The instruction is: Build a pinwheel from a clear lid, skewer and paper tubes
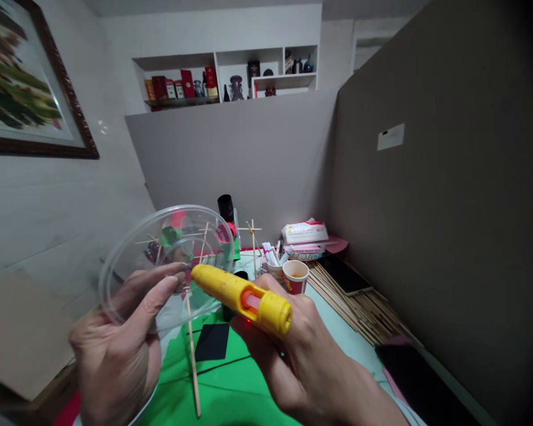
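Observation:
My left hand is closed, thumb and forefinger pinched together, on a clear round plastic lid or shallow bowl raised above the table. Whether something small is also between those fingertips is hard to make out. My right hand is wrapped around a yellow hot glue gun with a pinkish glue stick showing in its slot. Its nozzle meets the plastic close to my left fingertips. Below, a thin wooden stick runs over green paper, beside a black paper square.
A paper cup and a cup of markers stand beyond my right hand. Bundled wooden sticks and dark flat sheets lie along the right partition. A wipes pack and a stick frame are farther back.

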The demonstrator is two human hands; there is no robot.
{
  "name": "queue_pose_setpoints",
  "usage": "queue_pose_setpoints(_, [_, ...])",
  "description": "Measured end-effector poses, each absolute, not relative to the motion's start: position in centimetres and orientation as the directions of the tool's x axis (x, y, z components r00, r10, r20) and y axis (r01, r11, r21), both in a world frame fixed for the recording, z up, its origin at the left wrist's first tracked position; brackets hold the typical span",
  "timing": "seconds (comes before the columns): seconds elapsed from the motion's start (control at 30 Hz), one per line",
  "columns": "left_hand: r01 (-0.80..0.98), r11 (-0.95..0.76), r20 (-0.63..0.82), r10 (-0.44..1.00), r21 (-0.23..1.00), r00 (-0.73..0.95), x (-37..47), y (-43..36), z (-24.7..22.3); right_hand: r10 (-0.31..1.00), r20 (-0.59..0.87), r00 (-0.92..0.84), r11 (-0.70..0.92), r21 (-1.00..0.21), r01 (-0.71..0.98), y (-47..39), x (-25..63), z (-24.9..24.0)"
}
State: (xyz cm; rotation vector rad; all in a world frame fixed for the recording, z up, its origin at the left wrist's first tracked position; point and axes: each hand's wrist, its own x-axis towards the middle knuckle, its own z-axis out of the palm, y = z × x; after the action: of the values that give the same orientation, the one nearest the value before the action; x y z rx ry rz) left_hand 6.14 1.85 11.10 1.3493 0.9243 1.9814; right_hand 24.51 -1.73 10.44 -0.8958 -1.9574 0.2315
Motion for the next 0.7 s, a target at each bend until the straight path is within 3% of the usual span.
queue_pose_setpoints(0.2, [-0.129, -0.626, 0.568, 0.762, 0.769, -0.31, 5.72, 1.98, 10.75, 0.579, 0.786, -0.216, 0.761, -0.427, 0.488, -1.72, 24.48, 10.16])
queue_pose_setpoints(0.7, [-0.006, -0.616, 0.578, 0.743, 0.788, -0.338, 5.39, 2.04, 10.55, 0.551, 0.781, -0.293, 0.781, -0.36, 0.51, -2.16, 24.76, 10.64])
